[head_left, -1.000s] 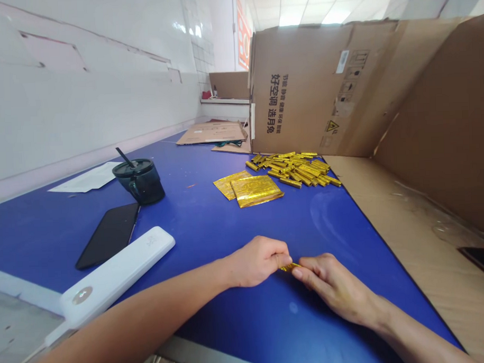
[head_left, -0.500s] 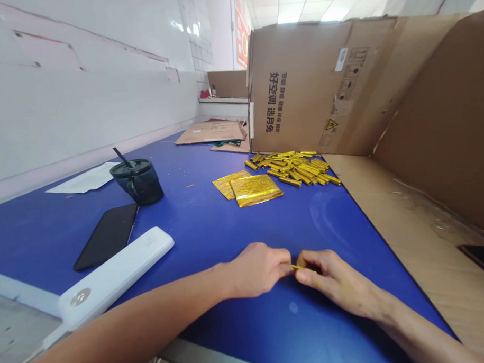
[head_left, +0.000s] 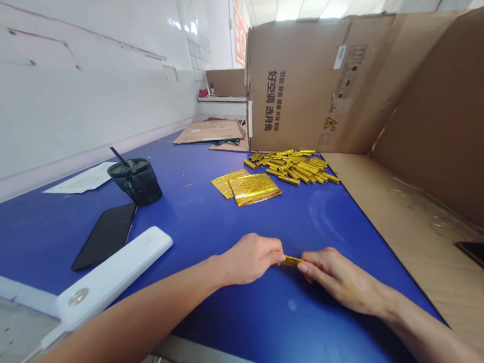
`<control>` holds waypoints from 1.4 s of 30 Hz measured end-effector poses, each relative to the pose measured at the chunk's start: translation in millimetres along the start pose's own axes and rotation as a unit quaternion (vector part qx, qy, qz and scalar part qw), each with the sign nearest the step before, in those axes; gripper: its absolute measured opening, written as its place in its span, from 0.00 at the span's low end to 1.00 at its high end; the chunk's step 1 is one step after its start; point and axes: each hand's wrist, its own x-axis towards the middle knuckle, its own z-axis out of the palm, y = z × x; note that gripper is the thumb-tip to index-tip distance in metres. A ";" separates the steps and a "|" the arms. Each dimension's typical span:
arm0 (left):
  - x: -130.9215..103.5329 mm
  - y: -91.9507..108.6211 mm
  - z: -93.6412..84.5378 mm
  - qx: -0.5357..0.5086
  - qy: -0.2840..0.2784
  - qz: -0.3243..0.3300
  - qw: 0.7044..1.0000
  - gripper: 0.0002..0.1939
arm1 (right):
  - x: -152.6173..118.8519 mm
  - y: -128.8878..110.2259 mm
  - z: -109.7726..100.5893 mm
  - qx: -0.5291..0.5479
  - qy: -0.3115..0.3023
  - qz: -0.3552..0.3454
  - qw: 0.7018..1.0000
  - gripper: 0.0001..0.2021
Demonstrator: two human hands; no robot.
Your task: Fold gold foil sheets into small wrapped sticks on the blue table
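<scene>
Here we are, both hands close together over the front of the glossy blue counter, and between them runs a narrow strip of shiny gold foil. Our left hand has one end pinched between thumb and curled fingers; our right hand grips the other end, thumb along the near side. Only a short length of gold shows in the gap, and whether it touches the counter we cannot tell.

Just beyond, we have two flat gold foil packets: the thicker front one overlaps the edge of the thinner one to its left. Behind and to the right, what a heap of slim gold foil tubes, lying every which way in front of the tall brown cardboard box with black lettering turned on its side!

Over on our left, a long white plastic device with a round silvery disc lies near the forearm, a black flat phone just beside it, and past that stands a dark teal lidded cup with a straw, near a white sheet of paper.
</scene>
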 end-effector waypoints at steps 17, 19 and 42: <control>-2.5 2.7 10.7 -0.204 -0.119 -0.094 0.967 0.08 | 11.8 24.3 -2.2 0.236 0.126 0.075 0.961 0.20; -3.1 6.2 14.4 -0.189 -0.129 -0.094 0.969 0.08 | 14.2 27.1 -2.1 0.261 0.148 0.086 0.950 0.20; 5.4 2.8 19.4 -0.407 -0.016 -0.141 0.903 0.13 | 14.1 26.9 4.3 0.358 0.138 0.053 0.922 0.15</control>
